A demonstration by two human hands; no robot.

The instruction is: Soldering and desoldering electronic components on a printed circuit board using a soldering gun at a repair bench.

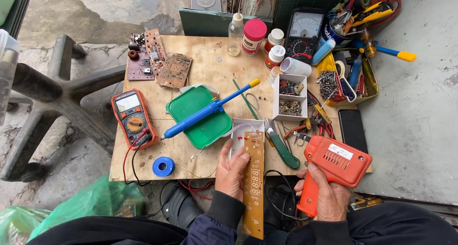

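Soft, even daylight falls on the board (pixel 200 73); shadows beside it are faint and short. No glare. Focus is sharp across the board, and lines bend slightly toward the edges around it.

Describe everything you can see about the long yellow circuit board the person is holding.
The circuit board is a long, narrow strip, tan-yellow, lying lengthwise away from the person. It carries a red digit display near its middle, printed markings and small solder points. Its far end rests on a white box at the wooden board's near edge; its near end overhangs the lap. The left hand presses its left edge. The right hand grips an orange soldering gun beside it, apart.
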